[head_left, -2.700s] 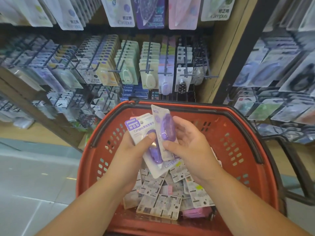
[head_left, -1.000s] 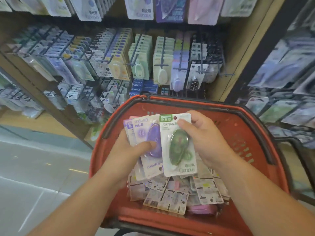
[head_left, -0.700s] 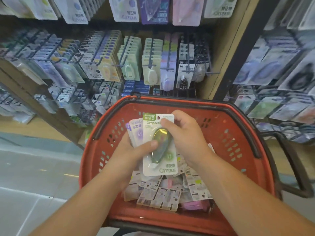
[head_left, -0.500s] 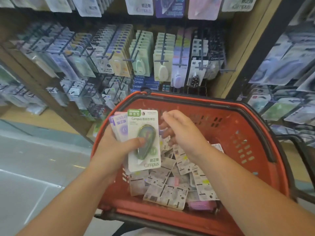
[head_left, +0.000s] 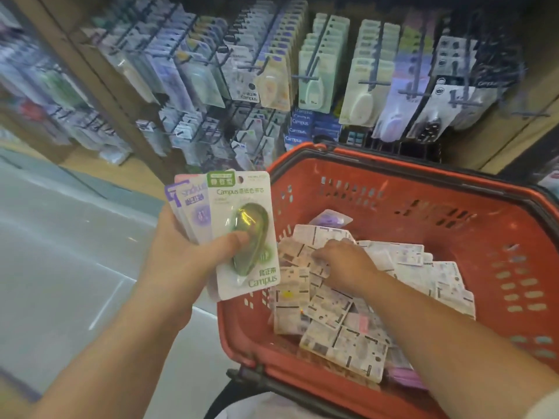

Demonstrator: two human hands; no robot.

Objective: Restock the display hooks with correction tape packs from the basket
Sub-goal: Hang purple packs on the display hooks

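My left hand [head_left: 181, 258] grips a fanned stack of correction tape packs, thumb pressed on the front one, a green Campus pack [head_left: 242, 207]; purple packs [head_left: 196, 207] show behind it. The stack is held at the left rim of the red basket [head_left: 423, 176]. My right hand [head_left: 344, 261] is down inside the basket, palm down on the pile of face-down packs [head_left: 341, 337]. Its fingertips are among the packs and hidden, so a grip cannot be made out. The display hooks [head_left: 317, 71] with hanging packs stand just beyond the basket.
A wooden shelf post [head_left: 99, 86] runs diagonally at the left, with more hooked stock on both sides. Blue Campus boxes [head_left: 302, 125] sit low behind the basket rim. Grey floor [head_left: 60, 252] lies to the left.
The green pack has passed from my right hand onto the stack in my left. My left hand moved left to the basket rim, and my right hand went down into the pile.
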